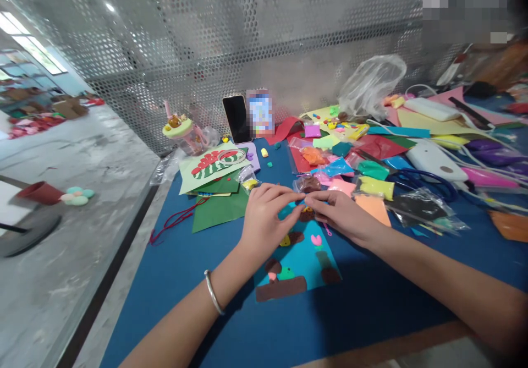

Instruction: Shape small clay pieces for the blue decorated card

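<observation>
A bright blue sheet (300, 266) lies on the dark blue table, with brown strips, a green lump and a pink tulip shape (316, 240) stuck on it. Over its upper part my left hand (270, 214) and my right hand (336, 214) meet, thumbs and index fingers pinched together at the fingertips. What they pinch is too small to make out; a bit of blue shows by the tips. Beneath the fingers, brown and yellow shapes are partly hidden. Just behind the hands lies a bag of brown clay (308, 184).
Clay packets, such as a yellow one (377, 188), and cables spread across the right. Green paper (220, 211), a watermelon picture (212, 165) and red string (177, 220) lie left. A lidded cup (190, 137) and a black phone (237, 119) stand by the perforated metal panel (198, 38).
</observation>
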A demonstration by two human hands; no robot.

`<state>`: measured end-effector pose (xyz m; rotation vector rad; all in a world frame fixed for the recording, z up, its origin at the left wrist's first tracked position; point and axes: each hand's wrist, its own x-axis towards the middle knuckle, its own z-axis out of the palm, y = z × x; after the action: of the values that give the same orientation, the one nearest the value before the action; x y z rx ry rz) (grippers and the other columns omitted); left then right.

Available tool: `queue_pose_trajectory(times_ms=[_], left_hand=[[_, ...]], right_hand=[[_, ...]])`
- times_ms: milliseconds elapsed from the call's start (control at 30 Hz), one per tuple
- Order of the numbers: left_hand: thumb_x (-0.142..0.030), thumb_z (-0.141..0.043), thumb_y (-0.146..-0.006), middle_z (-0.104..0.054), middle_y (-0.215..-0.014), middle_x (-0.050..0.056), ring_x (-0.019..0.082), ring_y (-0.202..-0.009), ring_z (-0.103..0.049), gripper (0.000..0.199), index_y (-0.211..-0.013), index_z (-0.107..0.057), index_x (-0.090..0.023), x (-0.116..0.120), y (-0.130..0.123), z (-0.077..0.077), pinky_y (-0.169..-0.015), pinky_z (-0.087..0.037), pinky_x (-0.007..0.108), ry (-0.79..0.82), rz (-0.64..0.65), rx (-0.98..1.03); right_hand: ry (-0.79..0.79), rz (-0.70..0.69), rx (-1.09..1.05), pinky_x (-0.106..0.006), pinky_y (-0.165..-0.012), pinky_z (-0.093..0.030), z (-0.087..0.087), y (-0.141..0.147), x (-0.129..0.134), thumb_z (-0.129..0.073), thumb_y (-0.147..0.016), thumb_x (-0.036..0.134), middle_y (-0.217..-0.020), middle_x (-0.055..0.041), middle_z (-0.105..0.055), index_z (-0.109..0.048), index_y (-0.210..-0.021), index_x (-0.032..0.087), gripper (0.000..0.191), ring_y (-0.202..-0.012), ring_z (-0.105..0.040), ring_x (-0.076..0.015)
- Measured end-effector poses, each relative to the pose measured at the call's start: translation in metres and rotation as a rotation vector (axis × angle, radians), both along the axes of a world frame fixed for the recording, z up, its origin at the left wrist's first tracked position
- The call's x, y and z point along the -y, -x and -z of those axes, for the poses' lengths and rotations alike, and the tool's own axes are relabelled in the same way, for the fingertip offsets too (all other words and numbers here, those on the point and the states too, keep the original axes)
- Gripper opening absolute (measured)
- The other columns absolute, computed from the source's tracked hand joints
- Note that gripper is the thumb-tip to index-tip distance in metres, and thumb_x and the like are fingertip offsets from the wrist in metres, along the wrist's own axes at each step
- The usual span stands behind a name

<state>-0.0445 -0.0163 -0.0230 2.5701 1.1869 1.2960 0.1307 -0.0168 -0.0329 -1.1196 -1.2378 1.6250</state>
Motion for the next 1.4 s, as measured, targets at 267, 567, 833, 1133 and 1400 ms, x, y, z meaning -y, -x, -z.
queue_pose_trajectory(times_ms=[267,567,833,1133,1400], left_hand=[[-0.021,-0.068,-0.082,-0.071,-0.092,0.004,0.017,-0.086,-0.062,0.012,-0.093,-0.071,-0.021,0.000,0.000,0.005,-0.077,-0.047,0.033,-0.110,0.048,0.080],[-0.022,-0.067,-0.083,-0.071,-0.101,0.004,0.017,-0.089,-0.063,0.021,-0.103,-0.069,-0.023,0.001,-0.001,0.009,-0.079,-0.048,0.034,-0.112,0.058,0.030],[-0.020,-0.064,-0.084,-0.071,-0.102,0.004,0.017,-0.091,-0.062,0.019,-0.100,-0.070,-0.025,0.002,0.000,0.011,-0.080,-0.049,0.035,-0.010,0.091,0.100],[-0.018,-0.062,-0.083,-0.070,-0.104,0.006,0.017,-0.087,-0.061,0.018,-0.099,-0.070,-0.023,0.000,0.000,0.013,-0.077,-0.050,0.034,0.021,0.140,0.128],[-0.020,-0.061,-0.086,-0.070,-0.104,0.006,0.017,-0.090,-0.062,0.019,-0.103,-0.069,-0.024,0.000,0.001,0.015,-0.079,-0.049,0.034,-0.024,0.155,0.098]], right_hand=[[0.021,-0.021,-0.006,-0.023,-0.044,-0.021,-0.001,0.001,0.004,-0.074,-0.068,0.050,-0.052,0.0054,-0.043,-0.069,-0.076,0.017,0.035,-0.048,-0.031,-0.0061],[-0.047,-0.021,0.054,-0.027,-0.063,-0.040,0.004,0.000,0.002,-0.076,-0.067,0.044,-0.074,-0.0016,-0.066,-0.073,-0.076,0.019,0.026,-0.068,-0.054,-0.0135],[-0.067,-0.029,0.067,-0.030,-0.069,-0.043,0.002,0.001,0.003,-0.077,-0.066,0.041,-0.079,-0.0035,-0.069,-0.075,-0.080,0.020,0.025,-0.076,-0.058,-0.0172],[-0.103,-0.053,0.132,-0.027,-0.063,-0.039,-0.001,0.002,0.004,-0.073,-0.070,0.040,-0.072,-0.0010,-0.062,-0.072,-0.073,0.018,0.022,-0.069,-0.051,-0.0133],[-0.112,-0.019,0.146,-0.027,-0.062,-0.039,-0.002,0.002,0.004,-0.074,-0.067,0.038,-0.067,-0.0006,-0.059,-0.071,-0.070,0.018,0.021,-0.066,-0.049,-0.0129]])
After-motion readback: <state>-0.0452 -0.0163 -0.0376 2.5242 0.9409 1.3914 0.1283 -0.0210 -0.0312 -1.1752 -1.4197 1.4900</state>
